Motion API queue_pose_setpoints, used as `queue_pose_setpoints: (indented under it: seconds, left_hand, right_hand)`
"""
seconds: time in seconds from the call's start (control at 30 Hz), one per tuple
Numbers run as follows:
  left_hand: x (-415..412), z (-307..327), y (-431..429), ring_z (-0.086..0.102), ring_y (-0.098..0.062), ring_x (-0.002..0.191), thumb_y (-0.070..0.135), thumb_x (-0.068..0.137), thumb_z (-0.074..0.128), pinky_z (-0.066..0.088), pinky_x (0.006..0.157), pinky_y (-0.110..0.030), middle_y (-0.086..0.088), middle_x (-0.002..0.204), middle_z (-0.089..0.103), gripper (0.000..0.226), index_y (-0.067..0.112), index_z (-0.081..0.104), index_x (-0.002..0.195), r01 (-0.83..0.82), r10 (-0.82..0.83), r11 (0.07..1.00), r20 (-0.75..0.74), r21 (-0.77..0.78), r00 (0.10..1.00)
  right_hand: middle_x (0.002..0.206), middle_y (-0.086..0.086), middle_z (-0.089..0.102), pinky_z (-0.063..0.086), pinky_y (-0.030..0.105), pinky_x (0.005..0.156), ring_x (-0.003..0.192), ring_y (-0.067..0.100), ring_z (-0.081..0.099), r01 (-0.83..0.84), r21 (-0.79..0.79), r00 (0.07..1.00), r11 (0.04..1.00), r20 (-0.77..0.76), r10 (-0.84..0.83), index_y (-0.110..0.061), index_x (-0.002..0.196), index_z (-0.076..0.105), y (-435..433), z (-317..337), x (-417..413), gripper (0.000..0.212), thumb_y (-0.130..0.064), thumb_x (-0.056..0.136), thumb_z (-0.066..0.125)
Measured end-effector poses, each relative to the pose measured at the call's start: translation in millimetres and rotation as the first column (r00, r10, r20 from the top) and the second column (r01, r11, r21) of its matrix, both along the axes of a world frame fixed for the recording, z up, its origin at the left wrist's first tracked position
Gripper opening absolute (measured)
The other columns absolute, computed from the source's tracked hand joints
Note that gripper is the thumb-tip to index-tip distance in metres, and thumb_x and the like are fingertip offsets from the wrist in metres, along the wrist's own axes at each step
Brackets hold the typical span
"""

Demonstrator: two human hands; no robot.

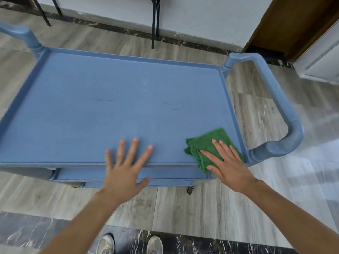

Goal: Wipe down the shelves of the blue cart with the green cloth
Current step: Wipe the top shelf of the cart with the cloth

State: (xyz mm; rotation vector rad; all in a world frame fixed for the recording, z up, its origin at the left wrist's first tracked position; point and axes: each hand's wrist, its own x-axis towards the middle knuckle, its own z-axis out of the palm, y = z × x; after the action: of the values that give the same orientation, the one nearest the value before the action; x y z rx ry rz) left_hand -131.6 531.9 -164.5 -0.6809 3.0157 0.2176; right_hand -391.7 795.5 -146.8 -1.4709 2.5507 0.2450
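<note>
Floor: pale wood-look planks with a dark marbled strip nearest the person, whose two grey shoes [128,245] stand on it facing the cart.
Blue cart [45,57]: it stands squarely in front of the person, a looped handle [282,110] at its right end; lower shelves show only as thin edges under the near rim, so they look not yet reached.
Top shelf [110,99]: a broad flat tray with a raised lip all round, bare apart from the cloth; a few faint dark marks sit near the middle, the likely target of the wiping.
Right hand [227,162]: laid flat on the cloth with fingers stretched out and close together, pressing down rather than gripping, which suits sliding the cloth across the surface.
Left hand [126,162]: empty, fingers spread wide over the near rim; it appears to steady the wheeled cart, though actual contact cannot be told.
Green cloth [205,142]: folded into a pad in the near right corner of the top shelf, its near edge draped over the rim; a corner is a sensible place to begin a pass.
</note>
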Motion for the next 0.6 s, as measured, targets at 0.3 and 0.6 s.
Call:
queue_pose_setpoints:
  seconds: [0.3, 0.6]
  left_hand:
    - [-23.1, -18.4, 25.8, -0.028, -0.038, 0.146, 0.077, 0.083, 0.044, -0.008, 0.108, -0.074, 0.005, 0.159, -0.036, 0.097, 0.055, -0.030, 0.142, -0.052, 0.045, 0.997, 0.116, 0.058, 0.992]
    - [-24.9, -33.2, 24.3, -0.018, -0.041, 0.148, 0.080, 0.081, 0.041, -0.006, 0.105, -0.076, 0.002, 0.164, -0.024, 0.096, 0.053, -0.025, 0.145, -0.038, 0.038, 0.999, 0.002, -0.009, 0.999]
  right_hand:
    - [0.153, 0.014, 0.032, 0.036, 0.048, 0.108, 0.137, 0.037, 0.034, 0.092, -0.056, 0.984, 0.994, -0.145, -0.099, -0.037, 0.146, 0.031, 25.8, -1.8, -3.2, 0.053, -0.054, 0.096, 0.021]
    - [0.103, -0.013, 0.066, 0.051, 0.028, 0.077, 0.088, 0.004, 0.065, 0.614, -0.567, 0.789, 0.549, 0.467, -0.400, -0.035, 0.127, 0.049, 78.6, -4.6, 78.7, 0.029, -0.035, 0.098, 0.046]
